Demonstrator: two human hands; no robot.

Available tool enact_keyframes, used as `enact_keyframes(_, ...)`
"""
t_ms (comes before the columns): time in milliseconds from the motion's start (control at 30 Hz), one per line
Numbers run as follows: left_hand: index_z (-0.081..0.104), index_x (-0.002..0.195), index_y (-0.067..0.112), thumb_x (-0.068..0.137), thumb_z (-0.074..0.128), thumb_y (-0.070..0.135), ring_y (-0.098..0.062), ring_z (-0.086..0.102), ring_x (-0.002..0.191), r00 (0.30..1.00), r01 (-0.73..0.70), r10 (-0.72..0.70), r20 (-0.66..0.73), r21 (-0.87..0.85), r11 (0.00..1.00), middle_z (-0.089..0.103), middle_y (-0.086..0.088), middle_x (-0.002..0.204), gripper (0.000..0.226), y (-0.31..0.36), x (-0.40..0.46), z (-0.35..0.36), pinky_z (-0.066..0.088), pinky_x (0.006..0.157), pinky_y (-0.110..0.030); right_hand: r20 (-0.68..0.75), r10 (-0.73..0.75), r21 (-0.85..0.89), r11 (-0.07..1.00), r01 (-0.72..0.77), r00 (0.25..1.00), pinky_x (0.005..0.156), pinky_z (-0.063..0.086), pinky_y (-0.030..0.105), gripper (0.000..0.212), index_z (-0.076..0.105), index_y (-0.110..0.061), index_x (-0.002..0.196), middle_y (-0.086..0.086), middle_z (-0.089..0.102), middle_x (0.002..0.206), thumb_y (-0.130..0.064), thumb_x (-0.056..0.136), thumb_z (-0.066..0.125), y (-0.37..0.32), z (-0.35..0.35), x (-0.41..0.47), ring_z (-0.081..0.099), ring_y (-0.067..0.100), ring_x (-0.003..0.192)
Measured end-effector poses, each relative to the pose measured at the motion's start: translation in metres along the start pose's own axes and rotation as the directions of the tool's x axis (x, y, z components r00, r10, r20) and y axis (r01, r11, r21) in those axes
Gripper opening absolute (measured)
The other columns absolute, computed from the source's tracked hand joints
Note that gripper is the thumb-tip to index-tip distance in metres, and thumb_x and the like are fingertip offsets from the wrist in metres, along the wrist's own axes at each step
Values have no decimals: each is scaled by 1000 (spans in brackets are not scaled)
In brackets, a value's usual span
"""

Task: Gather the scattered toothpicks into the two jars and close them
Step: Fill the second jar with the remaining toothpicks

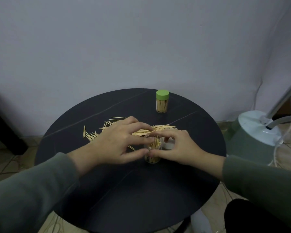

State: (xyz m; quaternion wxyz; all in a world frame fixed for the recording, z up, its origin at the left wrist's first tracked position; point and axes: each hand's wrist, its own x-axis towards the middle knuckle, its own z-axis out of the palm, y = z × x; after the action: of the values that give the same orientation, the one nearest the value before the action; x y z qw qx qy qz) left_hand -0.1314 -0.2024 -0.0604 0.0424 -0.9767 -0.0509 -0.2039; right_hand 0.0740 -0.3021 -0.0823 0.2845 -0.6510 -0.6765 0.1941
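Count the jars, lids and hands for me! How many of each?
Jars: 2, one shut jar at the back and one open jar between the hands.
Green lids: 1.
Hands: 2, left hand and right hand.
Total: 5.

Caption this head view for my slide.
Both hands cup the open jar; loose toothpicks remain beside the capped jar.

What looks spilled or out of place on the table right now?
Loose toothpicks lie strewn across the round table behind both hands, outside the open jar. The green-lidded jar stands upright and closed.
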Motion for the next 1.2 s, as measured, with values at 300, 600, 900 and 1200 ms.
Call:
enact_keyframes(300, 57, 126, 35, 99, 43, 42, -5, 40, 119, 816, 536, -578, -31, -336, 775, 50, 14, 126, 31, -16, 16, 22, 36, 102, -31, -4, -16, -151, 988, 15, 1000, 110, 19, 40, 61, 44, -41, 138, -12, 42, 138, -43, 77, 53, 22, -38, 23, 34, 7, 127)
enact_keyframes(600, 47, 138, 34, 83, 61, 58, -13, 34, 126, 713, 676, -634, 299, -57, 734, 43, 8, 140, 62, -23, 41, 42, 35, 103, -32, 16, 201, -554, 817, -159, 980, 112, 22, 51, 59, 40, -40, 141, -6, 41, 146, -48, 87, 63, 46, -39, 56, 35, 19, 135)
enact_keyframes(900, 51, 137, 30, 89, 52, 59, -15, 37, 121, 706, 667, -643, 297, 29, 745, 48, 6, 134, 56, -20, 65, 63, 36, 97, -30, 25, 170, -469, 872, -139, 985, 105, 26, 47, 48, 51, -40, 134, -10, 49, 140, -49, 88, 60, 52, -27, 71, 39, 17, 130)
enact_keyframes(1200, 61, 126, 35, 98, 47, 44, -16, 44, 108, 761, 543, -584, 281, 216, 812, 57, 6, 126, 33, -34, 58, 49, 43, 88, -32, 69, -44, -716, 693, 80, 997, 97, 24, 43, 32, 59, -40, 127, -13, 58, 123, -45, 99, 44, 42, -23, 71, 46, 15, 110)
